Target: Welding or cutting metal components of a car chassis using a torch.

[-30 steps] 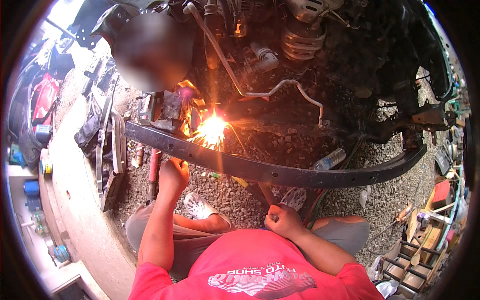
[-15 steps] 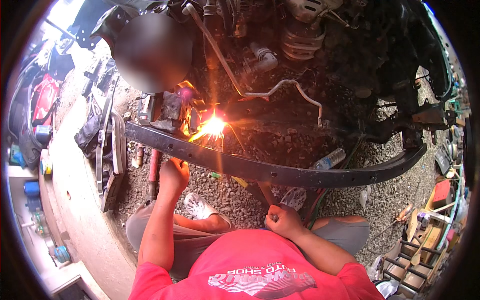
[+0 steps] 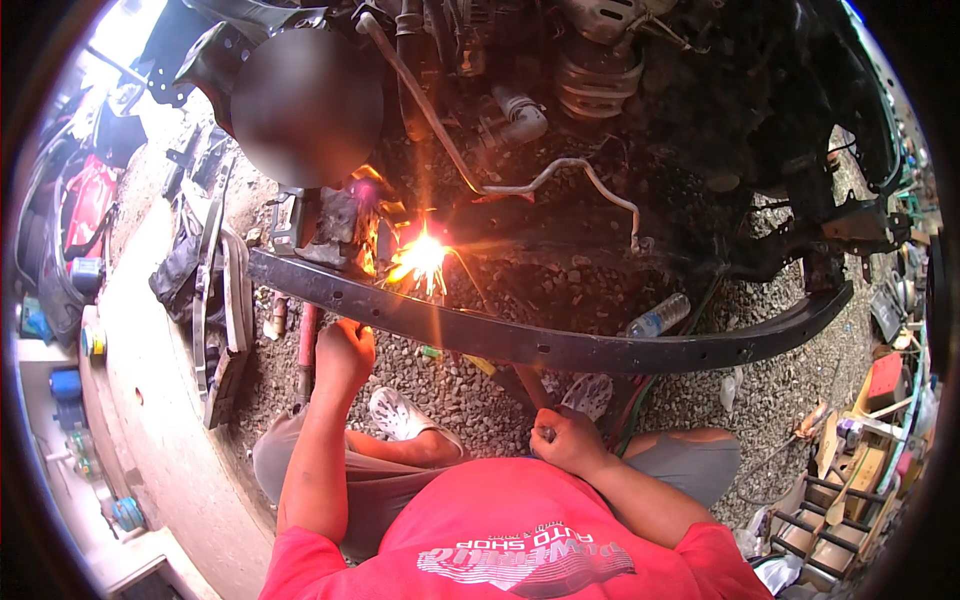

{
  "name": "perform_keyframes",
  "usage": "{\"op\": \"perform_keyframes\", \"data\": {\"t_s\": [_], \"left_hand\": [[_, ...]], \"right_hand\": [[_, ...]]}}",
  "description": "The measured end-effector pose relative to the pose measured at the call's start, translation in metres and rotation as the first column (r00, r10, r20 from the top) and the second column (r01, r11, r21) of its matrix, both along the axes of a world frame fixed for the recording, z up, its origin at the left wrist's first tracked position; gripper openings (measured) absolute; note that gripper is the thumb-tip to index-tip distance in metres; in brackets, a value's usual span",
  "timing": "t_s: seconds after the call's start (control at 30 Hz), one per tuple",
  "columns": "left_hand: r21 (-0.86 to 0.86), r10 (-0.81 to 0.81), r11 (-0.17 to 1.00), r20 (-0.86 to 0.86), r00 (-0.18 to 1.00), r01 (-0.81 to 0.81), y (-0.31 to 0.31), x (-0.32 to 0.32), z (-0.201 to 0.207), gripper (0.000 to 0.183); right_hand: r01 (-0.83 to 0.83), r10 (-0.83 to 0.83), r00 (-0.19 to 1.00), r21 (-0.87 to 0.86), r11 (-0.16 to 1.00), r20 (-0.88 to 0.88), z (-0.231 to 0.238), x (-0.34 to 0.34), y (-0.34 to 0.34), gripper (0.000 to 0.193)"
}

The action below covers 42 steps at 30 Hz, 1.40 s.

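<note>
A long, curved black bumper beam (image 3: 480,333) spans the view in front of me. My left hand (image 3: 343,356) is closed at its near edge on the left, fingertips against the metal and partly hidden. In my right hand (image 3: 568,440), closed in a fist, is a brown stick-like handle (image 3: 531,385); its far end disappears under the beam. Just beyond the beam, left of centre, bright sparks (image 3: 422,258) burst out, with orange flame (image 3: 369,245) along a metal bracket (image 3: 340,222). Glare hides whatever makes the sparks.
A blurred round patch (image 3: 307,108) covers the area above the flame. Bent metal pipe (image 3: 560,168) and dark vehicle parts fill the far side. A plastic bottle (image 3: 660,315) lies on the gravel. Red-handled tool (image 3: 308,335) stands left; a tool rack (image 3: 835,520) sits right.
The sparks look more compact and the flame on the bracket has shifted slightly. Both my hands and the beam stay nearly where they were.
</note>
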<state>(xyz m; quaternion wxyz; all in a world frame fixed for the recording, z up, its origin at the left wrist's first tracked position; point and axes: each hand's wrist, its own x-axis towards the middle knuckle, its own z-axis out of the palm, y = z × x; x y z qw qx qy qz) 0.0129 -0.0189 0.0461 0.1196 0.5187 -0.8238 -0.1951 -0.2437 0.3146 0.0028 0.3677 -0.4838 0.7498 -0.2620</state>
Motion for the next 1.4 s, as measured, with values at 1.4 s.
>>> {"op": "perform_keyframes", "data": {"t_s": [1.4], "left_hand": [[0.941, 0.652, -0.151, -0.135, 0.746, 0.302, 0.138, -0.122, -0.078, 0.015]], "right_hand": [[-0.31, 0.338, 0.843, 0.136, 0.941, -0.418, -0.021, -0.031, 0.021, 0.031]]}}
